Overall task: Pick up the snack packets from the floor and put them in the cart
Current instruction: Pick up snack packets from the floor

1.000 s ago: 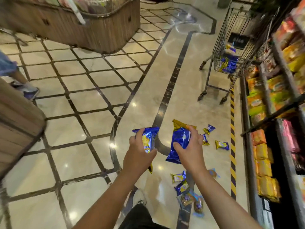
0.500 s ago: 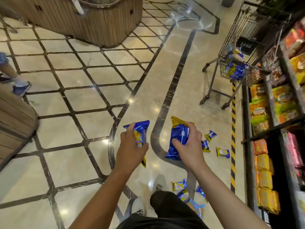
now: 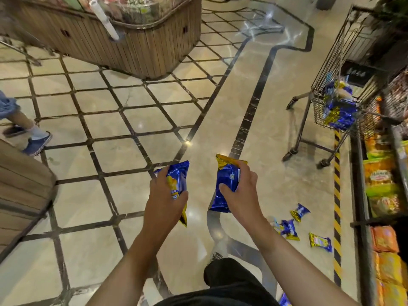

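Two blue snack packets are carried at once, one per hand, presumably to cut the number of trips to the cart (image 3: pixel 344 69). The left hand (image 3: pixel 164 202) is clamped round the left packet (image 3: pixel 177 181), fingers curled over its printed face; the right hand (image 3: pixel 239 191) grips the right packet (image 3: pixel 227 184) with thumb across the front and fingers wrapped behind, gold crimped edge uppermost. Both forearms reach forward and up, wrists level, the packets held upright and apart, well short of the cart. The cart stands ahead and to the right, against the shelf unit (image 3: pixel 379 184), and already holds a heap of blue packets (image 3: pixel 337 109) in its basket. Loose packets (image 3: pixel 289 228) remain on the floor (image 3: pixel 132 129), on the near side of the cart. A wooden display bin (image 3: pixel 132 45) stands far left of the cart.
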A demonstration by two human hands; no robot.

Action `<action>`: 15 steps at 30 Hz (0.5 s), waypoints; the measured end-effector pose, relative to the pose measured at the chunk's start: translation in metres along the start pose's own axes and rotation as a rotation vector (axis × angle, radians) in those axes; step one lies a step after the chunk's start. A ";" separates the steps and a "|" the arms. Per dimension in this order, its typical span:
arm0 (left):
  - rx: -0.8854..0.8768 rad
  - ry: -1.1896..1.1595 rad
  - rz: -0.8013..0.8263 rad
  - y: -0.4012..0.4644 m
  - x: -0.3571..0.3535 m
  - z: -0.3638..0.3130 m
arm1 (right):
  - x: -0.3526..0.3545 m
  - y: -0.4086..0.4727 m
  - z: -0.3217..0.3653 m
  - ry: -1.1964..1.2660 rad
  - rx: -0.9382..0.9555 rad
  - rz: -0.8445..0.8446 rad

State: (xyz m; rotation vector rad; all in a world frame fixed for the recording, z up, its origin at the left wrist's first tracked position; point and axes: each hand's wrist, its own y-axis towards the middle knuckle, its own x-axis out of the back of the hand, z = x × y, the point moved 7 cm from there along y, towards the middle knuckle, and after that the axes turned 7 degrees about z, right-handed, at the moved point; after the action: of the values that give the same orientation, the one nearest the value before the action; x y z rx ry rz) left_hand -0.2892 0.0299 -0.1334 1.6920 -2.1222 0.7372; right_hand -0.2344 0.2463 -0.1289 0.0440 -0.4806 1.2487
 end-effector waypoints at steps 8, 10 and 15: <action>-0.027 0.011 0.013 0.095 -0.039 -0.062 | 0.056 0.102 0.009 0.071 0.000 -0.021; -0.041 0.014 0.019 0.116 -0.047 -0.074 | 0.069 0.122 0.015 0.073 0.010 -0.051; -0.019 0.029 0.052 0.172 -0.067 -0.094 | 0.090 0.173 0.020 0.082 0.012 -0.093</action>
State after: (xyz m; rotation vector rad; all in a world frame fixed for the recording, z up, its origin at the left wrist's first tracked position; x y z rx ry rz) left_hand -0.4455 0.1653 -0.1268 1.6127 -2.1539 0.7491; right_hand -0.3784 0.3783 -0.1163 0.0254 -0.3957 1.1577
